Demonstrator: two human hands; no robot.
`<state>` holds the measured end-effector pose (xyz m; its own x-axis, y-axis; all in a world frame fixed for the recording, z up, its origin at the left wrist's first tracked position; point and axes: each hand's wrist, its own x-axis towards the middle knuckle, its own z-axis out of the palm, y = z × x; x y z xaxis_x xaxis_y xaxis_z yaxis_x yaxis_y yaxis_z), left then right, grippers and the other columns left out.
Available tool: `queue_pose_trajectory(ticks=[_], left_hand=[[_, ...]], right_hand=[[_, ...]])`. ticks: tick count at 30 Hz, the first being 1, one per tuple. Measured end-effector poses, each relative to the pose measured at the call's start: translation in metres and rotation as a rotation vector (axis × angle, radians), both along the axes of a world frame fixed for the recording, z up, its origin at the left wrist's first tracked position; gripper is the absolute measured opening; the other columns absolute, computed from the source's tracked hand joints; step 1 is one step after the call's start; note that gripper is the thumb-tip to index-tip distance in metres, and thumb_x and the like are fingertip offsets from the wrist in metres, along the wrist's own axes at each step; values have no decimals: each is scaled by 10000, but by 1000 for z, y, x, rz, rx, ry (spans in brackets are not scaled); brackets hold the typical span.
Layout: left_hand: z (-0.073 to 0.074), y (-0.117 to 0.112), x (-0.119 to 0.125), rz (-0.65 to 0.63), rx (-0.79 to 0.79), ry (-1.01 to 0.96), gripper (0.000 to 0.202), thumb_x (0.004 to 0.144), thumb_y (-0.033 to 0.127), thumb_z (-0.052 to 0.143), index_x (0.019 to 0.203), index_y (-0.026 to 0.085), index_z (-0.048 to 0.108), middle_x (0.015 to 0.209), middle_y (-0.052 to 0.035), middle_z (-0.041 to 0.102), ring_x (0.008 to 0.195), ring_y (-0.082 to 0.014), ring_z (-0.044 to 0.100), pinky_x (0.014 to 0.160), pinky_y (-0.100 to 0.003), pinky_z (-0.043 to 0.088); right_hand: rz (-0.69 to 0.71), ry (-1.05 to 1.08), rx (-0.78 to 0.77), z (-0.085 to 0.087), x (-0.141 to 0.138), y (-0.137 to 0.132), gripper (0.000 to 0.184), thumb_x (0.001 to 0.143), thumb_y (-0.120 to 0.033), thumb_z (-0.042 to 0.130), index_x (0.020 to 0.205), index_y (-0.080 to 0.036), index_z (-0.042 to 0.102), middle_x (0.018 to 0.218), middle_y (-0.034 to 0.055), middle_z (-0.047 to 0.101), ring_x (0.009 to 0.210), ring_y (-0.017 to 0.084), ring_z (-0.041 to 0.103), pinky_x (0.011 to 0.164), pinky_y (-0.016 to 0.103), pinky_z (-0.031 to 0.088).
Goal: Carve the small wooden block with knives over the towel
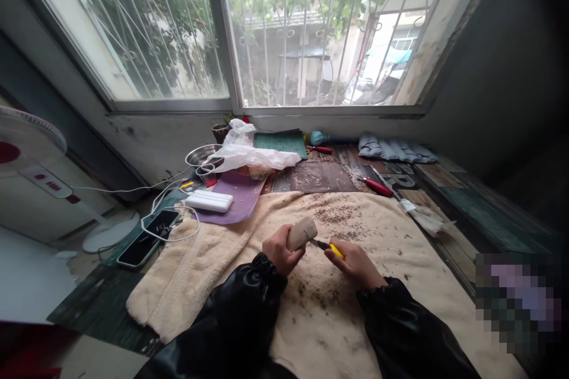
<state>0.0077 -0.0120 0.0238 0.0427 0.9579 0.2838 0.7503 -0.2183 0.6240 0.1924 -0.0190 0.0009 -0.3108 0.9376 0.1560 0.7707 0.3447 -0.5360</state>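
My left hand point(280, 250) is closed around a pale wooden block point(302, 232) with dark lines marked on its end. My right hand point(353, 262) grips a yellow-handled carving knife point(331, 247), and its short blade touches the block's lower edge. Both hands hover over a cream towel point(213, 272) strewn with wood shavings point(338, 216). Both of my arms wear shiny black sleeves.
A white power bank point(208, 201) lies on a purple mat point(242, 195), with a phone point(149, 237) on its cable at the left. Red-handled tools point(377, 186), a green cutting mat point(280, 143), a plastic bag point(249, 154), metal bowls point(202, 157) and a white fan point(31, 160) surround the towel.
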Motion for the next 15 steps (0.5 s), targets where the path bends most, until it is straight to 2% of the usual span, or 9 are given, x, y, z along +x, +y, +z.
queue_pose_trajectory(ticks=[3, 8, 10, 15], left_hand=[[-2, 2, 0, -41, 23, -5, 280, 637, 328, 508, 892, 213, 509, 770, 1, 594, 673, -128, 541, 595, -199, 394], [-6, 3, 0, -285, -6, -61, 229, 692, 326, 436, 858, 196, 526, 691, 0, 580, 587, -96, 529, 574, -178, 409], [-6, 2, 0, -295, 0, -58, 233, 689, 320, 443, 868, 200, 528, 706, -2, 582, 610, -99, 534, 590, -178, 412], [-3, 0, -2, -218, 42, -40, 275, 640, 271, 482, 906, 207, 516, 774, -9, 588, 679, -119, 538, 623, -193, 405]], right_hand=[[5, 1, -10, 0, 0, 0, 357, 764, -483, 285, 596, -186, 390, 546, -17, 429, 531, 101, 404, 535, 212, 305], [82, 29, -17, 0, 1, 1, 361, 767, -472, 284, 578, -182, 388, 540, -18, 430, 529, 96, 405, 530, 207, 299], [54, 24, -19, 0, 2, 1, 356, 766, -466, 294, 572, -182, 384, 535, -22, 426, 524, 93, 401, 527, 204, 292], [10, 13, -5, -2, 4, 0, 345, 762, -458, 311, 570, -180, 380, 536, -25, 418, 525, 89, 391, 521, 199, 280]])
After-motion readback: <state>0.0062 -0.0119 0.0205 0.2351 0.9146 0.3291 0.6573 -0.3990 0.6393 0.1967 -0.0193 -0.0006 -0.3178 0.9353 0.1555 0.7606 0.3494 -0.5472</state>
